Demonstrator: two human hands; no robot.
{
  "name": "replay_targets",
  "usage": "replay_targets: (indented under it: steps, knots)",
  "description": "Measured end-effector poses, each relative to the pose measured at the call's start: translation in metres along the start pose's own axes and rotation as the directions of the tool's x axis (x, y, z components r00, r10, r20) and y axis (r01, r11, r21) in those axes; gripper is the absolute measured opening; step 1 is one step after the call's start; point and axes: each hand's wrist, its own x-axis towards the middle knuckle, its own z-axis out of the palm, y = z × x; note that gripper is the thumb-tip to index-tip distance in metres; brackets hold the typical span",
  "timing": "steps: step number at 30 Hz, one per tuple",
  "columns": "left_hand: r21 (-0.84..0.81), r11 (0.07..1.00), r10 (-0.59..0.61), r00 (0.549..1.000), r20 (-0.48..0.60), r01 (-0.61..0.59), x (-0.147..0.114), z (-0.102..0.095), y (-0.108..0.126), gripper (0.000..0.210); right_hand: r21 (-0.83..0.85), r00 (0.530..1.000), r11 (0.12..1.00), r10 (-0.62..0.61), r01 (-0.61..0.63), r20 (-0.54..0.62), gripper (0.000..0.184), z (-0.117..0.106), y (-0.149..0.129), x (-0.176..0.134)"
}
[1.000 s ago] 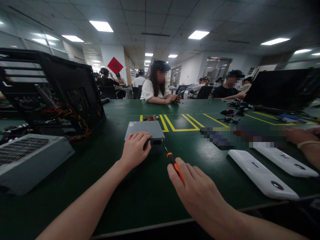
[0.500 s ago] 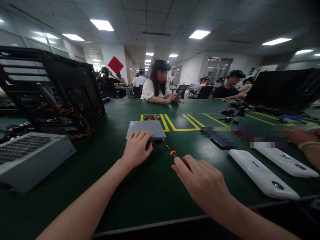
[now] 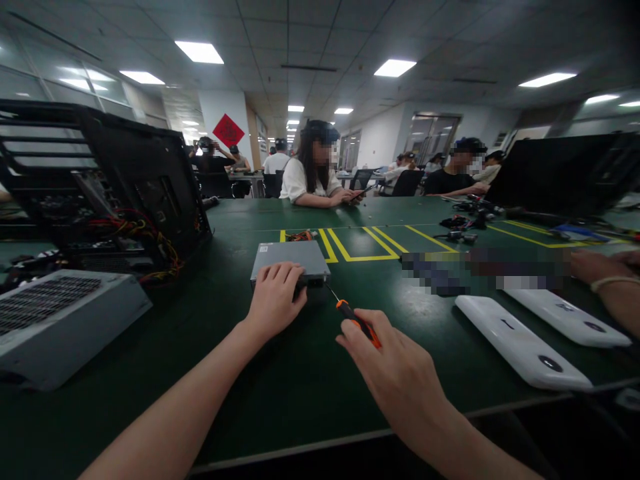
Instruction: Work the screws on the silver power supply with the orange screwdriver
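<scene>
A small grey computer power supply [image 3: 296,254] lies on the green table in front of me, its socket side facing me. My left hand [image 3: 275,297] grips its near left part, fingers over the top and thumb against the near side. An orange and black screwdriver [image 3: 359,322] is held in my right hand [image 3: 397,373], closed around the handle. The thin shaft points up and left to the power supply's near right corner. Whether the tip touches a screw there is too small to tell. Coloured cables [image 3: 301,235] show behind the power supply.
At left stand a black open computer case [image 3: 145,173] and a larger grey power supply [image 3: 75,320]. Two white devices [image 3: 523,343] lie at right, near a co-worker's hand [image 3: 597,268]. Yellow tape lines [image 3: 370,258] mark the table. A person [image 3: 313,170] sits opposite.
My right hand has shifted slightly down and left, and more of the screwdriver's handle shows. My left hand stays on the power supply. The person opposite has tilted the handheld device.
</scene>
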Motion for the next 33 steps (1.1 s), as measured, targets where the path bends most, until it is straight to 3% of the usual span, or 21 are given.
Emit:
replay_targets:
  steps: [6, 11, 14, 20, 27, 33]
  knots:
    - [-0.009, 1.000, 0.000, 1.000, 0.006, 0.000, 0.000, -0.001, 0.000, 0.029, 0.059, 0.997, 0.995, 0.074, -0.074, 0.014, 0.024, 0.004, -0.013, -0.003]
    - [0.000, 1.000, 0.000, 1.000, 0.019, 0.000, 0.000, -0.001, 0.000, 0.029, 0.056, 0.985, 0.985, 0.167, -0.165, -0.044, 0.019, 0.004, -0.005, -0.005]
    - [0.011, 1.000, -0.002, 1.000, 0.028, 0.002, 0.000, 0.000, -0.001, 0.029, 0.098, 0.971, 0.967, 0.237, -0.234, -0.023, 0.022, 0.002, -0.003, -0.004]
    - [0.018, 1.000, -0.011, 1.000, 0.024, 0.010, -0.001, 0.000, 0.001, 0.029, 0.144, 0.984, 0.976, 0.172, -0.166, -0.036, 0.022, 0.004, -0.010, -0.006]
    - [0.038, 0.999, 0.032, 0.999, 0.012, -0.033, -0.002, 0.001, 0.009, 0.033, 0.209, 0.957, 0.935, 0.289, -0.286, 0.014, 0.021, 0.002, -0.008, -0.008]
    - [0.020, 0.998, 0.064, 0.997, 0.046, -0.065, -0.002, 0.001, 0.010, 0.030, 0.265, 0.965, 0.932, 0.261, -0.248, -0.014, 0.019, 0.004, -0.010, -0.004]
